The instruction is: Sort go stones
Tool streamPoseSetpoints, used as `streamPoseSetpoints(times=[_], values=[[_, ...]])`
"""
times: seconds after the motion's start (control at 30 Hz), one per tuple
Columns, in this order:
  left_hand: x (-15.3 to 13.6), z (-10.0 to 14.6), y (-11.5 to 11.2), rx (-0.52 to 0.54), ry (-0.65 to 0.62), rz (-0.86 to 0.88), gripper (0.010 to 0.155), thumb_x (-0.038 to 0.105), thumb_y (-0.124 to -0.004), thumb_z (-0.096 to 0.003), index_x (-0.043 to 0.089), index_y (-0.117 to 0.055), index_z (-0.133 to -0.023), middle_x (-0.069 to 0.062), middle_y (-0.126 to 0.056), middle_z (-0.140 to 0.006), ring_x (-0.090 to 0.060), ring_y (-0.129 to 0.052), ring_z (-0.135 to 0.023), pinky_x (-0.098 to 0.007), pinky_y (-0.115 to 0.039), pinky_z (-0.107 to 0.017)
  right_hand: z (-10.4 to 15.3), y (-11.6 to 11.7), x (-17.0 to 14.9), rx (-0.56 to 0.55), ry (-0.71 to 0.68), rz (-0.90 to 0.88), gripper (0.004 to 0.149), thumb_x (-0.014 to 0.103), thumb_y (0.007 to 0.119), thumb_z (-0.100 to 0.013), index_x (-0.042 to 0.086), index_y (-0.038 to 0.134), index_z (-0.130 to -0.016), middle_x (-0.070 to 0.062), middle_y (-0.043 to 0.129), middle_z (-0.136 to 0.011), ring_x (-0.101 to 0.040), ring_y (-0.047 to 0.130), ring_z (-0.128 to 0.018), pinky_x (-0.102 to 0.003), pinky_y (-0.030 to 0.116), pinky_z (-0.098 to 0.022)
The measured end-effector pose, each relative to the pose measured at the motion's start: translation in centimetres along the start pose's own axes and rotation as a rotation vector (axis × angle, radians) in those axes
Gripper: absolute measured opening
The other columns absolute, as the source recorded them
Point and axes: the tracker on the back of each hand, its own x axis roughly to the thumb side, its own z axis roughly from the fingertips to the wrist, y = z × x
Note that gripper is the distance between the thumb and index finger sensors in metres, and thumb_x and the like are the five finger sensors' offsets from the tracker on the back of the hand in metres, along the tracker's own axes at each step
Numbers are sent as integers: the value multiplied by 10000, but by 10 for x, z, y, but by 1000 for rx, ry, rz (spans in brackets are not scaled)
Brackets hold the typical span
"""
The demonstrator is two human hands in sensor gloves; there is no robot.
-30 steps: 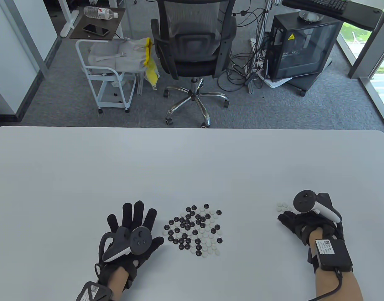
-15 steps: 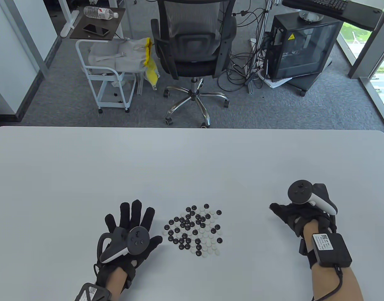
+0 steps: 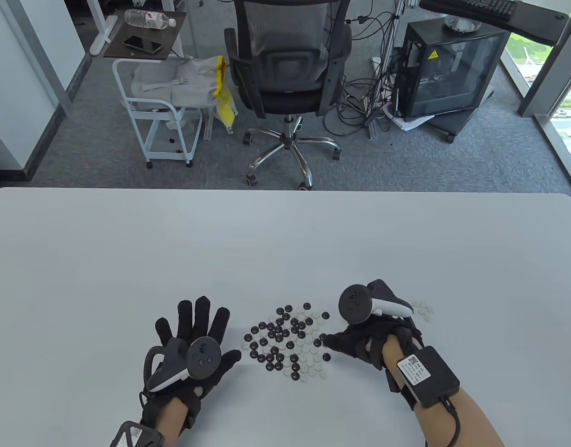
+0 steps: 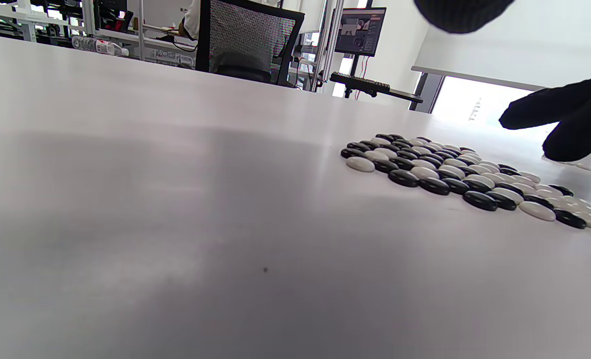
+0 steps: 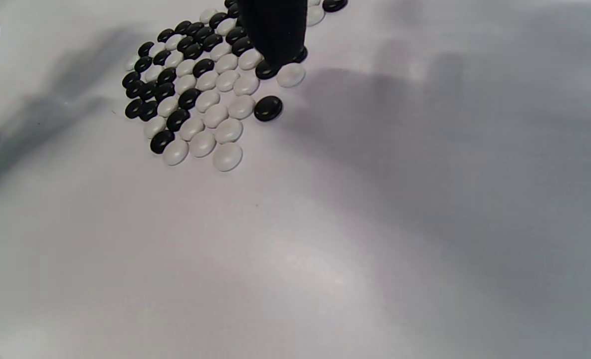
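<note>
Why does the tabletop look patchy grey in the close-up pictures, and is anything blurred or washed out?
Right wrist view: soft shadows cross the table; a blurred dark finger hangs over the mixed stones. Left wrist view: the window is blown out white. Table view: evenly lit, sharp.

Glossy black and matte white round Go stones (image 3: 288,342) intermix on the plain white table (image 3: 285,242); both gloves are black.

Glossy smooth stones (image 4: 455,172) on a matt, perhaps laminate table (image 3: 285,242)
</note>
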Motion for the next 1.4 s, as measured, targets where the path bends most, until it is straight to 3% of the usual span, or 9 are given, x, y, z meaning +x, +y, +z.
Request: streamPoseSetpoints(times=[0.3, 0.7, 0.87, 1.23, 1.4], values=[[-1, 0, 0, -6, 8, 3, 857, 627, -501, -582, 196, -82, -1193, -242, 158, -1150, -531, 188, -965, -831, 30, -503, -11, 7, -14, 30, 4, -37, 668, 492, 504, -616, 77, 640, -1121, -398, 78, -1130, -675, -41, -917, -917, 106, -542], [0, -1, 0, -7, 7, -4, 857, 625, -503, -583, 194, -85, -1195, -243, 155, -1152, -531, 185, -967, -832, 29, -502, 53, -10, -115, -84, 384, -117, 668, 494, 510, -614, 72, 720, -1087, -398, 122, -1145, -673, -27, -931, -918, 100, -547], [1, -2, -1, -16, 7, -12, 856, 625, -503, -583, 194, -87, -1194, -243, 151, -1153, -533, 183, -967, -832, 27, -503, 69, -9, -144, -160, 463, -193, 674, 494, 502, -617, 67, 694, -1101, -407, 99, -1138, -672, -52, -923, -914, 85, -541], [3, -3, -1, -25, 12, -16, 858, 627, -504, -582, 195, -87, -1194, -243, 152, -1154, -532, 183, -968, -832, 28, -503, 71, -8, -160, -251, 489, -216, 675, 496, 504, -617, 64, 671, -1109, -414, 104, -1133, -680, -36, -918, -914, 92, -535], [2, -3, -1, -23, 12, -9, 857, 625, -505, -583, 195, -85, -1195, -242, 154, -1153, -531, 184, -967, -831, 30, -504, 69, -21, -145, -293, 452, -197, 681, 491, 505, -620, 49, 681, -1107, -425, 110, -1130, -683, -33, -917, -915, 94, -531]])
